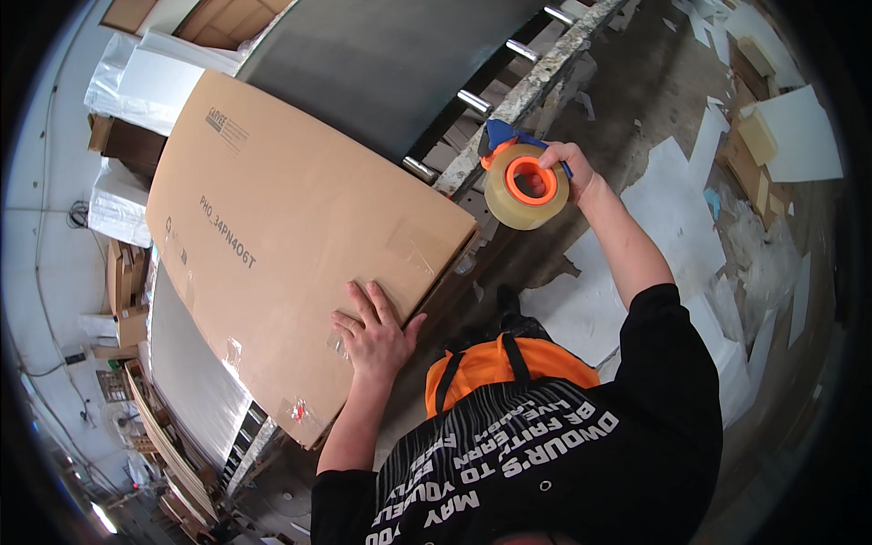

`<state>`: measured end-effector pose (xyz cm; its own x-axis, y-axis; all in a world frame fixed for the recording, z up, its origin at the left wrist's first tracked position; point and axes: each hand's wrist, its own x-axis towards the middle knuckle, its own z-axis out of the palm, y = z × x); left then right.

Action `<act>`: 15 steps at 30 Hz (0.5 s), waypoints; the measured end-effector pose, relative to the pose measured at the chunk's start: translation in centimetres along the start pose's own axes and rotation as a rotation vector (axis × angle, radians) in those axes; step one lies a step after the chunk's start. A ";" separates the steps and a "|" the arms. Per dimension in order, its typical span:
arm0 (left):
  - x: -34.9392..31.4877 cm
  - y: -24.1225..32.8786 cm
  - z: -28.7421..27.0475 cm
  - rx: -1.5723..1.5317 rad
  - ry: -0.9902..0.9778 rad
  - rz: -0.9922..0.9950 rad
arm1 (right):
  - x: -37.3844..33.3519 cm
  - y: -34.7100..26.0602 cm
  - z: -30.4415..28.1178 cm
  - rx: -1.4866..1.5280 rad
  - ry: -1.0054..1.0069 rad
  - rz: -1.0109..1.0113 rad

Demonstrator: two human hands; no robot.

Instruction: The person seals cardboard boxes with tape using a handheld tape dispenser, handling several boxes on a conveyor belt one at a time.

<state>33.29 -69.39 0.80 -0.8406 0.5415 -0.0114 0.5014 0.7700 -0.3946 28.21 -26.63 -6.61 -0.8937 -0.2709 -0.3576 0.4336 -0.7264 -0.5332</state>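
A large flat cardboard box (282,236) lies on the conveyor, with pieces of clear tape stuck along its near edge. My left hand (374,338) rests flat on its top near that edge, fingers spread. Off the box's right corner, my right hand (570,173) grips a tape dispenser (501,136) with a blue and orange frame. The dispenser carries a wide roll of clear tape (525,216) on an orange hub. It is held up in the air, apart from the box.
The dark conveyor belt (372,64) runs beyond the box, edged by metal rollers (474,102) and a worn rail (536,86). White sheets (654,204) and scraps litter the floor at right. Foam-wrapped stacks (173,82) stand at the far left.
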 end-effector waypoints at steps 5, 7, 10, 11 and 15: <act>1.5 -0.5 -3.6 -0.187 -0.086 -0.101 | 0.1 -1.2 5.5 -0.076 -0.120 -0.176; 2.7 -2.0 -5.6 -0.614 -0.061 -0.217 | -1.0 -1.0 6.3 -0.218 -0.170 -0.306; 4.6 -0.6 -8.7 -1.445 -0.268 -0.415 | -3.1 0.7 8.6 -0.376 -0.153 -0.488; 5.5 0.7 -9.5 -1.806 -0.328 -0.507 | -3.9 1.0 9.5 -0.421 -0.160 -0.531; 8.8 2.8 -10.5 -1.977 -0.732 -0.624 | -6.8 1.1 12.0 -0.925 -0.090 -0.805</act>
<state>29.42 -58.93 9.25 -0.6003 0.3384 -0.7247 -0.6804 0.2601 0.6851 33.38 -33.11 4.44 -0.9330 -0.0221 0.3591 -0.3593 0.0050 -0.9332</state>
